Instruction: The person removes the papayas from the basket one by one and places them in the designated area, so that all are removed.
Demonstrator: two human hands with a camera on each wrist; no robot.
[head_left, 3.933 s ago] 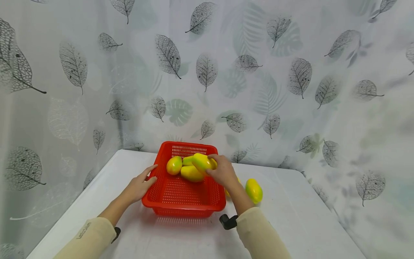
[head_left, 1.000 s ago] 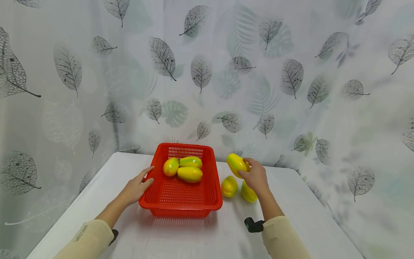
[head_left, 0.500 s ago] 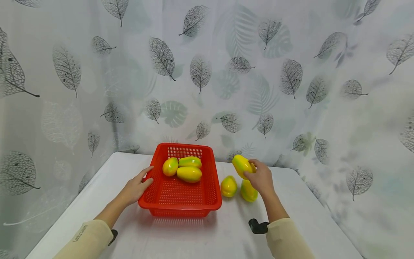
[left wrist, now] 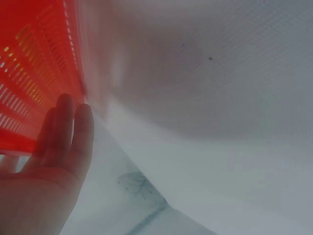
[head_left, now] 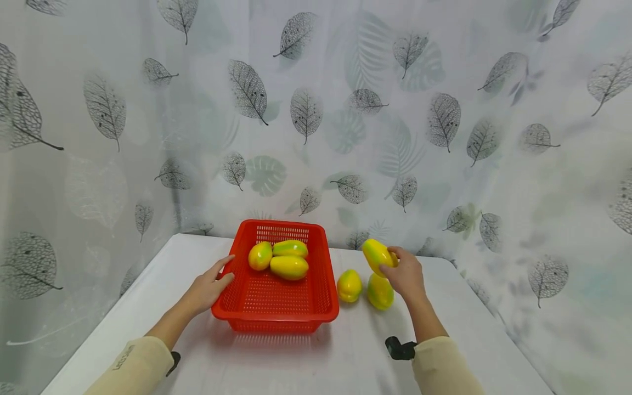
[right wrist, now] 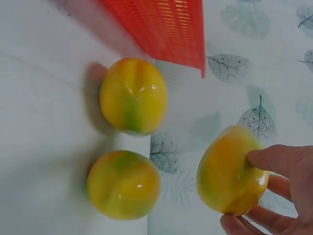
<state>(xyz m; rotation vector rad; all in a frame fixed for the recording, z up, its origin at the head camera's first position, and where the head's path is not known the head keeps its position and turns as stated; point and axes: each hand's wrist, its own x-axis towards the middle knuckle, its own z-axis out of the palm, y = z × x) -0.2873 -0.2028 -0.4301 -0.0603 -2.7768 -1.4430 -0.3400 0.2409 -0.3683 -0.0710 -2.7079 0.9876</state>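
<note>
Yellow fruit (head_left: 375, 255), blushed with green, held in the air above the surface (head_left: 474, 329), to the right of the red basket (head_left: 276, 317). Its long axis slopes from upper left to lower right in the head view. The right hand (head_left: 407, 273) pinches it at its near right end, thumb on one side and fingers on the other; the right wrist view shows it apart from the fruits below. Beneath, two similar fruits rest on the surface beside the basket: a nearer-basket fruit (head_left: 349, 286) and an outer fruit (head_left: 381, 294), the latter partly overlapped by the held one in the head view.

The basket, rectangular and perforated, contains three more: a rounded-looking fruit (head_left: 260, 256) at left, a greener fruit (head_left: 290, 248) behind, and an elongated fruit (head_left: 289, 267) in front. The left hand (head_left: 204, 289) lies at the basket's left side, its fingers extended along the outer wall and its thumb at the rim. Beige sleeves (head_left: 446, 366) cover both forearms. A pale curtain (head_left: 316, 66), printed with leaves, stands behind the surface.
</note>
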